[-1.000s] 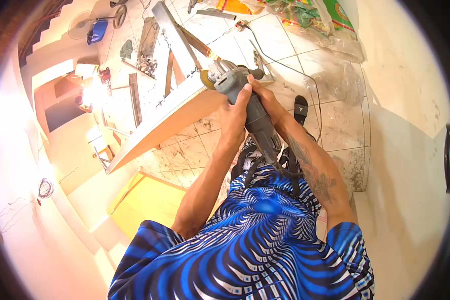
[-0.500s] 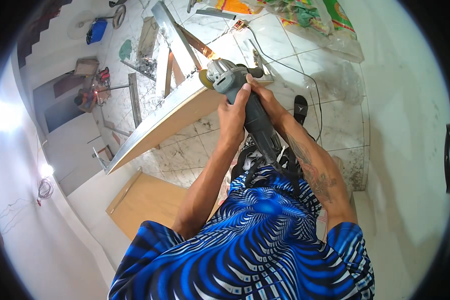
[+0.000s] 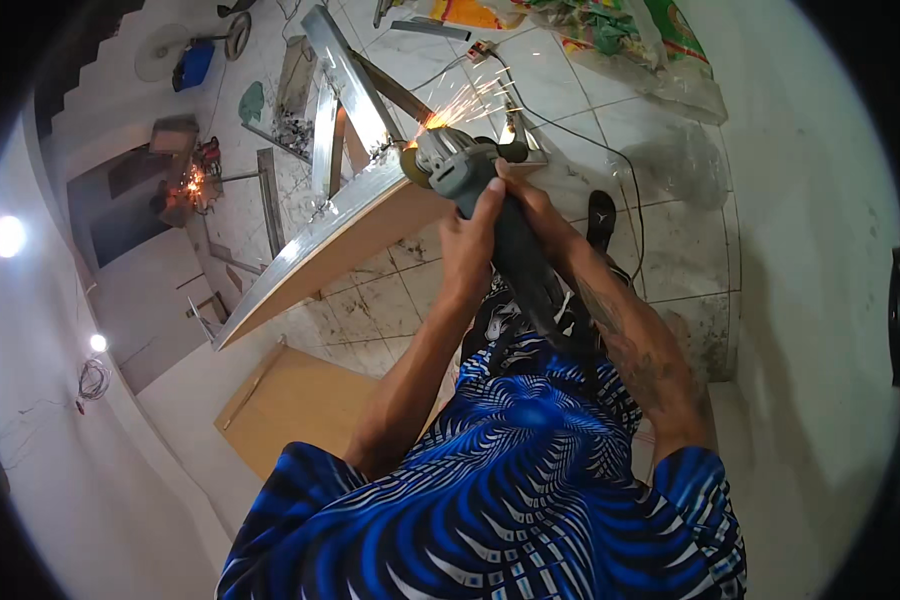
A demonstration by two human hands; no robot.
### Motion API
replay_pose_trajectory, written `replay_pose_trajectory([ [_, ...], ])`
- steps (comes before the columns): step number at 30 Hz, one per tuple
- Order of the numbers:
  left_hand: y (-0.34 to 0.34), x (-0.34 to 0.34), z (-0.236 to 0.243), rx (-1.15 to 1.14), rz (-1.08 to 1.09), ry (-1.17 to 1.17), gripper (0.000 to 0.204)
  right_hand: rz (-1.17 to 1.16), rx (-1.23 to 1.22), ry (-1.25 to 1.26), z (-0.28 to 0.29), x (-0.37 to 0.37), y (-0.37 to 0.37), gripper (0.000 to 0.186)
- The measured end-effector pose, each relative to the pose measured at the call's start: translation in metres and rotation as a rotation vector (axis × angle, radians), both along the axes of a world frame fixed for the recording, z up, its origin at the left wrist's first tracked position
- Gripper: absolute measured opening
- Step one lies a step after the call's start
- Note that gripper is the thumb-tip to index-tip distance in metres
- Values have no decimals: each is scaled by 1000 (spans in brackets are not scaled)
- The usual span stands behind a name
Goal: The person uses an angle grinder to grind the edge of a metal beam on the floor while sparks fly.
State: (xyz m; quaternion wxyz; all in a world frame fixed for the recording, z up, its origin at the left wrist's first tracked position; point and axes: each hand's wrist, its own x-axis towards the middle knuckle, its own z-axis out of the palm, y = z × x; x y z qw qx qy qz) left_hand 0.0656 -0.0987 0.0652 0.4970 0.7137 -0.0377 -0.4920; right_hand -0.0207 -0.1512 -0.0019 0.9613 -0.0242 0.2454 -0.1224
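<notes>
While clamping left hand (image 3: pixel 467 240) and right hand (image 3: pixel 535 205) around the grinder (image 3: pixel 520 250) from 2 sides, aims its long axis from near right to far left, with the disc (image 3: pixel 414 170) at the metal frame (image 3: pixel 342 204), nearer to left hand than right, and orange sparks (image 3: pixel 458 108) beyond.

The left grip (image 3: pixel 468 238) and right grip (image 3: pixel 533 203) hold a grey angle grinder (image 3: pixel 519 248); orange sparks (image 3: pixel 460 108) fly near a metal frame (image 3: pixel 350 80).

In the grip, the grinder (image 3: pixel 520 242) is dark grey. Just beyond the grip, sparks (image 3: pixel 458 106) are orange and the frame (image 3: pixel 347 72) is silver. Below the grip, the shirt (image 3: pixel 500 480) has curved blue, black and white stripes.
</notes>
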Motion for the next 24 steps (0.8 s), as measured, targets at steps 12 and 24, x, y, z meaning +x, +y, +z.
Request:
replay_pose_trajectory([
  [12,-1,5,-6,-70,-27,11,48,48,-4,76,0,2,-5,54],
  [24,1,5,-7,-20,-22,-14,46,33,-10,37,-4,3,-2,56],
])
